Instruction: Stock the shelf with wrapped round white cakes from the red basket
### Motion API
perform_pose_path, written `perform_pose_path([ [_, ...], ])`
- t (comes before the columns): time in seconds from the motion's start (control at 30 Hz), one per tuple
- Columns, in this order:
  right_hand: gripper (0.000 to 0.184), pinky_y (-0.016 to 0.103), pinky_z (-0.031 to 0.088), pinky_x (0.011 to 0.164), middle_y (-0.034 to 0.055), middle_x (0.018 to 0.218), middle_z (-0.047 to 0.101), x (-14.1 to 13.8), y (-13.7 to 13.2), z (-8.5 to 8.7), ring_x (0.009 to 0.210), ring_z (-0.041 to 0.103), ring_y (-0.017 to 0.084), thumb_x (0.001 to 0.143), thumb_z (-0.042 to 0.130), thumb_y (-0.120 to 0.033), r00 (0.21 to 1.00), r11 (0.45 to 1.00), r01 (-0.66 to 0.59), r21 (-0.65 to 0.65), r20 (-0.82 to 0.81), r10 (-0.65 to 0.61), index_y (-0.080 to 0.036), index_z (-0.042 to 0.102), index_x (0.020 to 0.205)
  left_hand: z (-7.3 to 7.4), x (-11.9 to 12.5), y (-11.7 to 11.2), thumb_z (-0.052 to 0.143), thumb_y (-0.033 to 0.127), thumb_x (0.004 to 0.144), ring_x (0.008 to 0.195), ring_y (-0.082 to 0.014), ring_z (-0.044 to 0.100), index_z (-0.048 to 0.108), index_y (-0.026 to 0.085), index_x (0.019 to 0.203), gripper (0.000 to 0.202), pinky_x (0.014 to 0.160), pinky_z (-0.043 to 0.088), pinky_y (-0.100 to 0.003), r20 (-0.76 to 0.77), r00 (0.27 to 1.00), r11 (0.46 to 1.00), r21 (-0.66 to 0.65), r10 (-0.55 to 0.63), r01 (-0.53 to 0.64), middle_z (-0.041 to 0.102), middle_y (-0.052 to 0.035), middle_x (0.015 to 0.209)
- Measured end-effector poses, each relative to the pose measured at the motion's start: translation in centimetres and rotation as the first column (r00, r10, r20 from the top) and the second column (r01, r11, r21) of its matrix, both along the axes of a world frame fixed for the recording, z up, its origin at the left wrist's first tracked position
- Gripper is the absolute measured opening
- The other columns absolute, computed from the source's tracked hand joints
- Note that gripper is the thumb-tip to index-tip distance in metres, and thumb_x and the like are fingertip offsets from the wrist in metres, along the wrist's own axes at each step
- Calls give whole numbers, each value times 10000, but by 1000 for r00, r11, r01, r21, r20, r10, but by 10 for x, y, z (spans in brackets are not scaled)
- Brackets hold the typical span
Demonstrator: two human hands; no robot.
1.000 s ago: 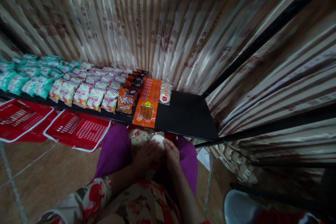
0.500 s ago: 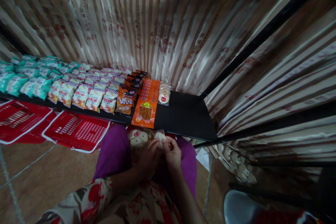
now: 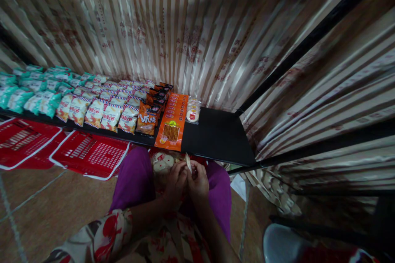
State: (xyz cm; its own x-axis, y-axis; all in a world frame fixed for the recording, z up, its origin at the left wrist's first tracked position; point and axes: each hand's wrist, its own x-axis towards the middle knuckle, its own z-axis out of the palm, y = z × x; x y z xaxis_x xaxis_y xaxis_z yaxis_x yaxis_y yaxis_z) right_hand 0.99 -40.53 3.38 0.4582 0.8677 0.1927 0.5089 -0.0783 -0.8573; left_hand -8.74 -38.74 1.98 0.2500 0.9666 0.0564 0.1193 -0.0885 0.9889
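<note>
My left hand [image 3: 175, 180] and my right hand [image 3: 197, 181] meet over my lap, between my purple trouser legs. Both pinch a small clear cracker packet [image 3: 188, 161], which stands on edge between the fingertips. Just left of it more clear packets of round white crackers [image 3: 163, 162] lie in a pile on my lap. On the black shelf [image 3: 216, 135] ahead, a short row of the same cracker packets [image 3: 193, 110] lies beside a long orange snack pack [image 3: 172, 122].
Rows of orange [image 3: 147, 117], white-and-red [image 3: 105, 111] and teal [image 3: 31, 90] snack bags fill the shelf to the left. Red plastic baskets [image 3: 89, 154] lie on the floor below it. Striped curtains hang behind and to the right. A white stool [image 3: 284, 244] stands at the lower right.
The packet lay flat in my hands a second ago, its round cracker showing; now it is turned on edge and held a little closer to my body.
</note>
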Motion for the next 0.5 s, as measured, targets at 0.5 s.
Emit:
perform_pose_path([
  [0.5,310,365,431,903,99,1029,612,-2,-4,-11,979,553,199,881,403,-347,995,992,-84,90,53,79,-201,614,1057,13,1,3,443,326,853,943,-179,607,537,181,975,212,883,477,-331,142,986,982,-178,85,-59,653,-73,1015],
])
